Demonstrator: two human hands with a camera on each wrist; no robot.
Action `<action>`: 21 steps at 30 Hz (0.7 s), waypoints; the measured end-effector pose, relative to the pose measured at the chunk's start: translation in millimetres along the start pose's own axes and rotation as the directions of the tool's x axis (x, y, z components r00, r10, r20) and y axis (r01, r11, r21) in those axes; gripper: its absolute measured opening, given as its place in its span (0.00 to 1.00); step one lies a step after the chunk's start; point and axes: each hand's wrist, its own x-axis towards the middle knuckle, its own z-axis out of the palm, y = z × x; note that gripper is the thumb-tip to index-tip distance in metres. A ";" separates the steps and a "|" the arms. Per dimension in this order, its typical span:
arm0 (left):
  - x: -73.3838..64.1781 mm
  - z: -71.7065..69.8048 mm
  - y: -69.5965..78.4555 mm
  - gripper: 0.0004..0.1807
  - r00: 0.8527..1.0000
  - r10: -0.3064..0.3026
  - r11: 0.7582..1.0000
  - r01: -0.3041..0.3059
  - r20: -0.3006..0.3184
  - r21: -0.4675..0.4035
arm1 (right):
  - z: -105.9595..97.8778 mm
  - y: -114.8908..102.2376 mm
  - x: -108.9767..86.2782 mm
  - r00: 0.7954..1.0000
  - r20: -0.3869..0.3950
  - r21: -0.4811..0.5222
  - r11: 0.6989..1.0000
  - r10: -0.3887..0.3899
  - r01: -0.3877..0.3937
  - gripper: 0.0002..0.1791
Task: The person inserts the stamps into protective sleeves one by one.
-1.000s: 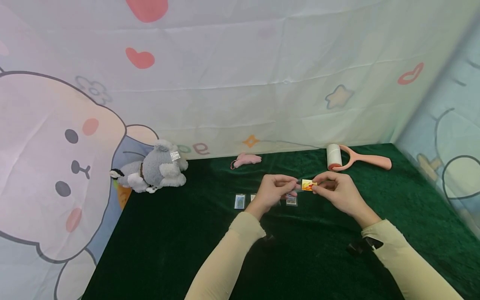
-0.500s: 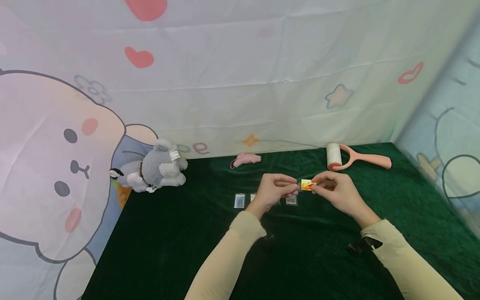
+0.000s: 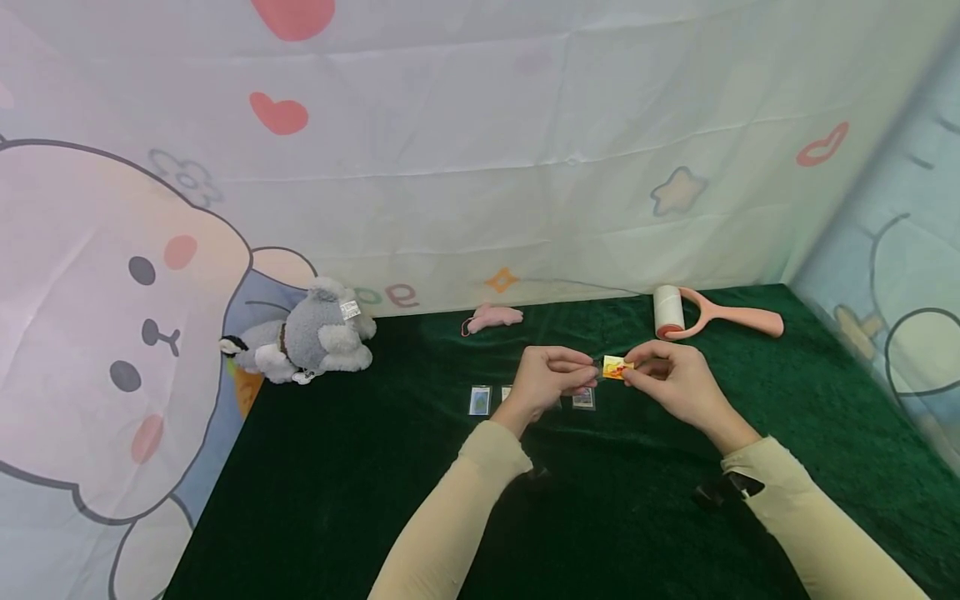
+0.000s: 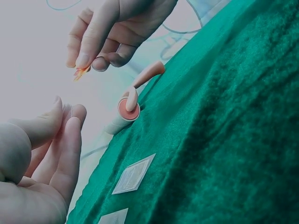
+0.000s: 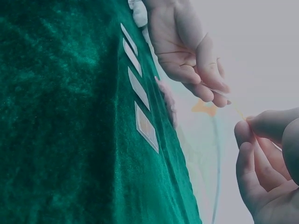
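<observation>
In the head view, my right hand pinches a small yellow-and-red stamp between thumb and forefinger, above the green cloth. Facing it, my left hand pinches a thin clear sleeve, which shows edge-on in the right wrist view. The stamp's near edge lies close to the left fingertips; whether it is inside the sleeve I cannot tell. Below the hands, several small sleeved stamps lie in a row, among them a blue one at the left end and a pale one at the right. My left hand partly covers the middle ones.
A pink-handled lint roller lies at the back right. At the back middle rests a small pink plush. A grey-and-white stuffed animal lies at the left edge. A printed cloth wall stands behind the green-covered table.
Both hands stay nearly in place with the stamp between them. The left fingers have drawn in slightly beside the stamp; one second ago they were more spread.
</observation>
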 end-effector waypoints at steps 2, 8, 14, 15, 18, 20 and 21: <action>0.0 0.0 -0.2 0.13 1.000 -0.004 1.000 0.004 -0.001 -0.010 | 0.3 -0.1 0.1 1.000 -0.002 -0.009 1.000 0.009 -0.009 0.07; 0.7 -0.1 -1.4 0.13 1.000 -0.010 1.000 0.010 0.005 -0.027 | 1.1 -0.8 1.5 1.000 -0.018 -0.024 1.000 -0.006 0.006 0.07; 1.6 0.3 -2.1 0.12 1.000 -0.015 0.999 0.015 0.009 -0.040 | 2.5 -0.6 2.7 0.998 -0.054 -0.067 0.997 -0.037 0.033 0.07; 1.5 0.4 -2.2 0.12 1.000 -0.013 0.999 0.014 0.009 -0.039 | 2.6 -0.9 2.9 0.997 -0.060 -0.074 0.997 -0.040 0.035 0.07; 1.0 0.5 -2.5 0.15 1.000 -0.009 0.999 0.009 0.006 -0.037 | 3.1 -1.9 3.2 0.996 -0.075 -0.089 0.995 -0.046 0.039 0.07; 0.5 0.5 -2.8 0.17 1.000 -0.008 0.999 0.008 0.003 -0.036 | 3.5 -2.8 2.8 0.996 -0.080 -0.096 0.995 -0.048 0.041 0.07; 0.2 0.6 -3.0 0.17 1.000 -0.007 0.999 0.007 0.001 -0.036 | 3.7 -3.2 2.4 0.995 -0.081 -0.098 0.994 -0.049 0.041 0.07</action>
